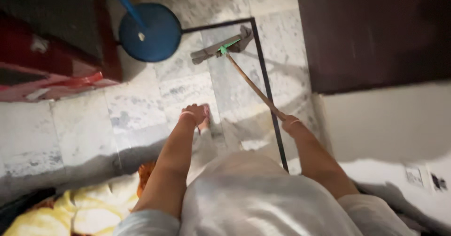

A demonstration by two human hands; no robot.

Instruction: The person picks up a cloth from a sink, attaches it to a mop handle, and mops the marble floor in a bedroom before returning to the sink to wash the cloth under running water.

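Wooden mop handle [253,88] sits gripped in the right hand [287,122]; left hand [197,114] hangs free, fingers loosely curled. One blue stool [149,31] stands far left of the mop head [221,48].

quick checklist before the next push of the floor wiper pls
1. Right hand closed round the wooden handle: ok.
2. Left hand off the handle, holding something pinkish that is blurred: cannot tell what.
3. Wiper head down on the marble floor: ok.
4. Blue round stool base close beside the head: not ok, little room.
5. Dark door to the right, apart from the handle: ok.
6. Floor wet or dry: cannot tell.
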